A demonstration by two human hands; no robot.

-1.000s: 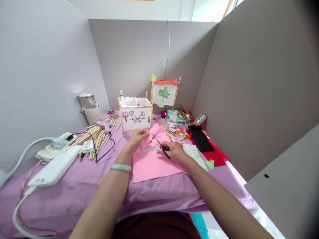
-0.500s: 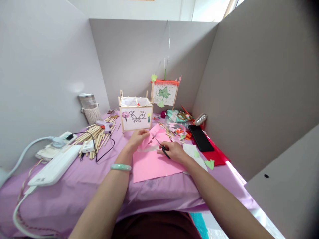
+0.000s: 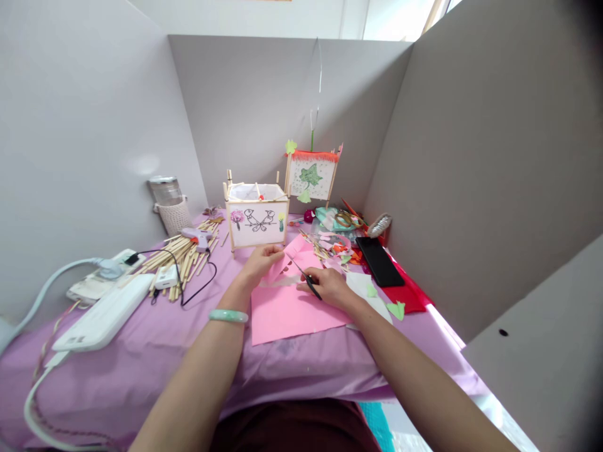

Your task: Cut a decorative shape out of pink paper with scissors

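My left hand (image 3: 259,262) pinches the raised far corner of a pink paper sheet (image 3: 287,311) that lies on the purple tablecloth. A green bangle (image 3: 228,316) sits on that wrist. My right hand (image 3: 331,287) is closed round small black scissors (image 3: 304,276), whose blades point up-left into the lifted pink paper. Just beyond my hands stands a small white paper lantern (image 3: 257,220) with a wooden frame and drawn flowers.
A second lantern with a green leaf (image 3: 311,176) stands at the back. Wooden sticks and a glue gun (image 3: 198,237) lie left, beside a white power strip (image 3: 103,317) and cables. A black phone (image 3: 379,260), red paper and scraps lie right. Grey partition walls enclose the table.
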